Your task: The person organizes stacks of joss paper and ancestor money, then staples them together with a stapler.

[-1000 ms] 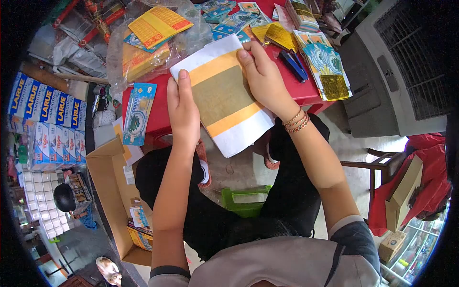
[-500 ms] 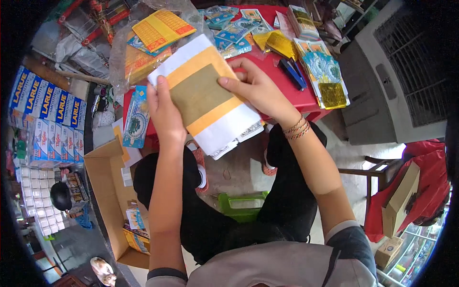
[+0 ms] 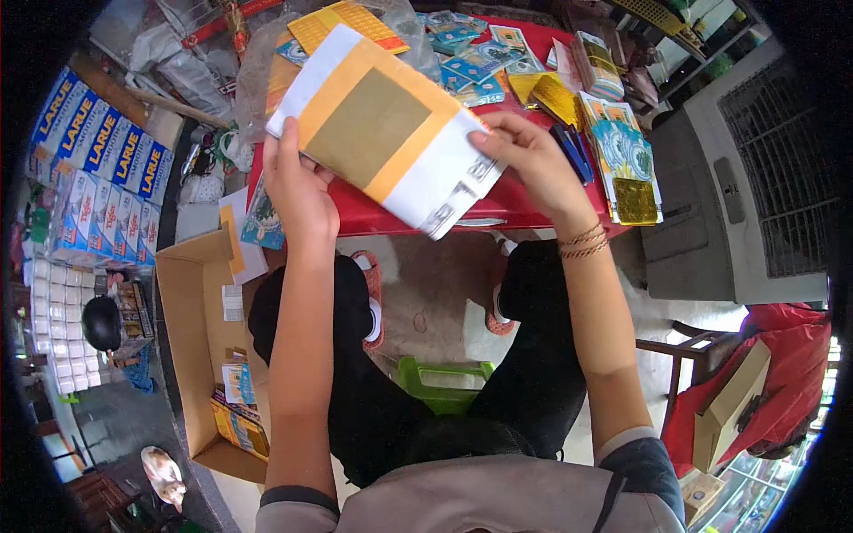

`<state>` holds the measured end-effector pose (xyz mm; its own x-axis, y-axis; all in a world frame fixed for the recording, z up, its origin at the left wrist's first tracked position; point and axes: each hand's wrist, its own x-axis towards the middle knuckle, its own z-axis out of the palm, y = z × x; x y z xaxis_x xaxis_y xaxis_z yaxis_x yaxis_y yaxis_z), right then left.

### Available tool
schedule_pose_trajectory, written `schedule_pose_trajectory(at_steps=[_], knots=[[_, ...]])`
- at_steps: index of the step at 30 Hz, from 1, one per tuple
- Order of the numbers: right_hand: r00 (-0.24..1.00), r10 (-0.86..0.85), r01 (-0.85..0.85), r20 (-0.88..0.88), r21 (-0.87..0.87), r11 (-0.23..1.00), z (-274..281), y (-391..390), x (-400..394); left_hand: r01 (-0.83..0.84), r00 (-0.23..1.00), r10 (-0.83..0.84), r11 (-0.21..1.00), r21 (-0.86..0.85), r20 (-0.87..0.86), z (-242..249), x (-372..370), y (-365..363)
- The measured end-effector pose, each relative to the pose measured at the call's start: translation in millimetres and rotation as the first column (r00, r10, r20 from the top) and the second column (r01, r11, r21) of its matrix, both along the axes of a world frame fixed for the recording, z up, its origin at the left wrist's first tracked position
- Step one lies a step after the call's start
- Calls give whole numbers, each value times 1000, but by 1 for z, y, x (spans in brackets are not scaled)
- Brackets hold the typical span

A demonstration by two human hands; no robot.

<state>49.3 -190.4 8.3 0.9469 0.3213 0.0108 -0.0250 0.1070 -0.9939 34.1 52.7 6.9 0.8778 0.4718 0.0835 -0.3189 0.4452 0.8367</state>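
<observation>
Between my two hands is a stack of joss paper (image 3: 373, 124), white sheets with an orange band and a dull gold square on top. Printed grey notes peek out at its lower right end. My left hand (image 3: 304, 191) grips the stack's left end, thumb on top and fingers beneath. At the opposite end, my right hand (image 3: 533, 164) pinches the right corner with its thumb over the white sheet. The stack is held tilted above the near edge of the red table (image 3: 391, 220). A dark blue stapler (image 3: 571, 153) lies just right of my right hand.
Yellow printed paper (image 3: 351, 28) and blue notes (image 3: 484, 62) cover the table's far side. Gold-foil papers (image 3: 555, 98) and a layered paper pile (image 3: 622, 147) lie at right. A cardboard box (image 3: 191, 324) stands left of my legs, a green stool (image 3: 440, 377) between them.
The stack has turned counterclockwise, its right end swinging outward. My right hand has shifted from the upper edge toward the right end. The camera view has also moved slightly.
</observation>
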Motion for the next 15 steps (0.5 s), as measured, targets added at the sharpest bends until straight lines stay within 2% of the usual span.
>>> schedule_pose_trajectory(at_steps=[4, 6, 7, 9, 11, 13, 14, 15], knots=[[987, -156, 158, -36, 31, 987, -11, -24, 20, 90, 991, -83, 993, 72, -105, 1, -10, -4], [979, -193, 192, -59, -23, 981, -15, -39, 28, 368, 920, -326, 910, 192, -220, -6, -12, 4], [975, -217, 213, -53, -75, 974, -16, -44, 30, 375, 917, -332, 907, 193, -221, -6, -14, 9], [972, -223, 214, -72, -110, 971, -18, -50, 34, 690, 693, -508, 673, 267, -511, -2, -21, 14], [970, -225, 211, -93, -142, 967, -22, -53, 34, 736, 643, -509, 617, 278, -573, 3, -29, 14], [971, -238, 228, -7, -257, 939, -23, -49, 34, 834, 524, -464, 451, 319, -714, 2, -31, 20], [971, -240, 229, -14, -253, 940, -25, -48, 33, 832, 533, -437, 428, 354, -725, 0, -31, 21], [969, -236, 246, 71, -305, 920, -27, -47, 34, 835, 528, -434, 424, 351, -730, 2, -31, 22]])
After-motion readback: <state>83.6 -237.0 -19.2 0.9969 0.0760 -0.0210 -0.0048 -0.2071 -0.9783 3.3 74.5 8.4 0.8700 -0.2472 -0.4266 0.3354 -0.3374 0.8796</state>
